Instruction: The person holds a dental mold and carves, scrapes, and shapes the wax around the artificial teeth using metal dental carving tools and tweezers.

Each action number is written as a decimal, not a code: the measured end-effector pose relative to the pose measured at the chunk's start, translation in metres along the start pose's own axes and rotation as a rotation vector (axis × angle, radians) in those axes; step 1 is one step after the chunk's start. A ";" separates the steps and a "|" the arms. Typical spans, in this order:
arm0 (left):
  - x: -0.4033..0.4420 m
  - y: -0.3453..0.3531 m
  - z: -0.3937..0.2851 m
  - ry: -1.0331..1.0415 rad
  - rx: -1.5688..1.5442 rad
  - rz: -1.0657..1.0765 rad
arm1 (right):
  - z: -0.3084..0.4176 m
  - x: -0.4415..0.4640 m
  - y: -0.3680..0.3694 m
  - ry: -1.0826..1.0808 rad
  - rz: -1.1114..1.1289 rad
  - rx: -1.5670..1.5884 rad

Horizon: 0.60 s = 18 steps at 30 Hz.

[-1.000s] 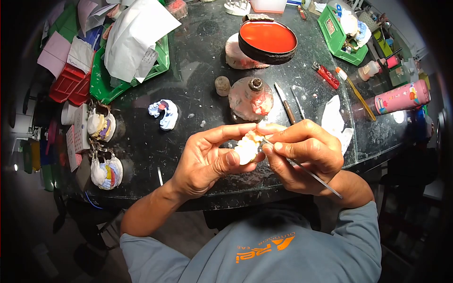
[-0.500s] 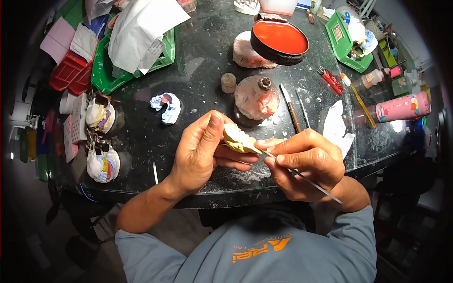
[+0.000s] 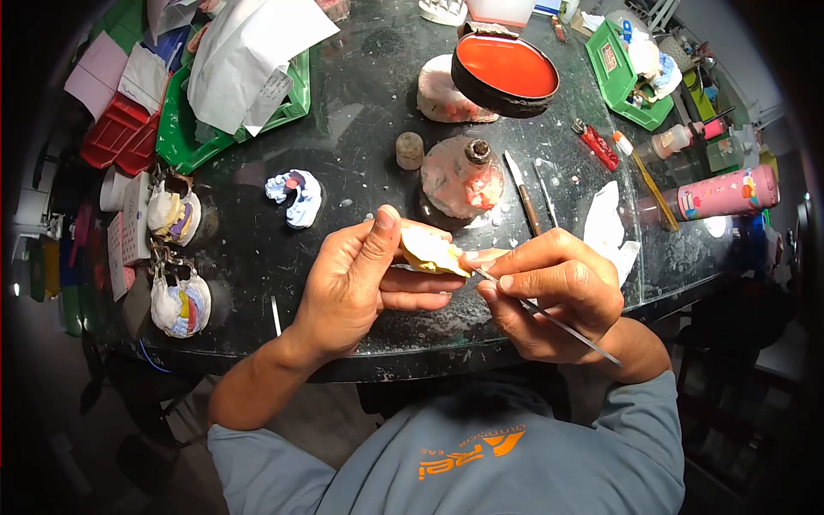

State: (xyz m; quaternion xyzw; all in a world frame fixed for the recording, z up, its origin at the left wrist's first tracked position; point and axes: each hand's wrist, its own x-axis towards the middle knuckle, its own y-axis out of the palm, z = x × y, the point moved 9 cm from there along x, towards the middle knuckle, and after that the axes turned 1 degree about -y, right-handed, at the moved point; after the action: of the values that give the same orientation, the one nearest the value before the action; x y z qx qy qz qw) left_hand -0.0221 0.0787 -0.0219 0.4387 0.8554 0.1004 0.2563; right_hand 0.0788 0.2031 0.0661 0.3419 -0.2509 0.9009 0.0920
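Note:
A pale yellow dental cast [image 3: 432, 255] is held in my left hand [image 3: 356, 279], thumb raised along its left side and fingers beneath it. My right hand [image 3: 562, 296] pinches a thin metal dental tool [image 3: 571, 332] like a pen. The tool's tip meets the cast's right end, where my right fingertips also touch or nearly touch it. Beyond my hands stands a spirit burner [image 3: 459, 178] with pink wax smeared on its glass. A knife with a wooden handle [image 3: 528, 202] and a slim metal instrument [image 3: 547, 190] lie to its right.
A round tin of red wax [image 3: 506, 67] rests tilted on a plaster block [image 3: 438, 90]. Mounted dental models [image 3: 180, 305] stand at left, near a blue-white arch model [image 3: 300, 202]. Green bins [image 3: 296, 99], a red lighter [image 3: 596, 144], crumpled tissue [image 3: 607, 227] and a pink bottle [image 3: 728, 193] surround the workspace.
My left hand and the cast have tilted slightly, showing more of the cast's pale face. The whole view has shifted a little; my right hand keeps its hold on the tool.

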 end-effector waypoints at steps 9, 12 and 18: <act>0.002 -0.002 0.004 -0.010 -0.020 0.047 | -0.003 -0.002 0.003 0.037 -0.023 0.100; 0.003 0.000 0.005 -0.003 -0.023 0.072 | -0.006 -0.003 0.009 0.053 -0.052 0.194; 0.001 0.004 0.001 0.082 0.123 0.012 | -0.010 -0.004 0.014 0.079 -0.121 0.296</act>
State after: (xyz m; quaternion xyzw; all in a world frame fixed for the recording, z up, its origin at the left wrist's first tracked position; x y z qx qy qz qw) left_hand -0.0191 0.0819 -0.0219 0.4544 0.8671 0.0670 0.1928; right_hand 0.0714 0.1960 0.0511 0.3304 -0.0906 0.9336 0.1047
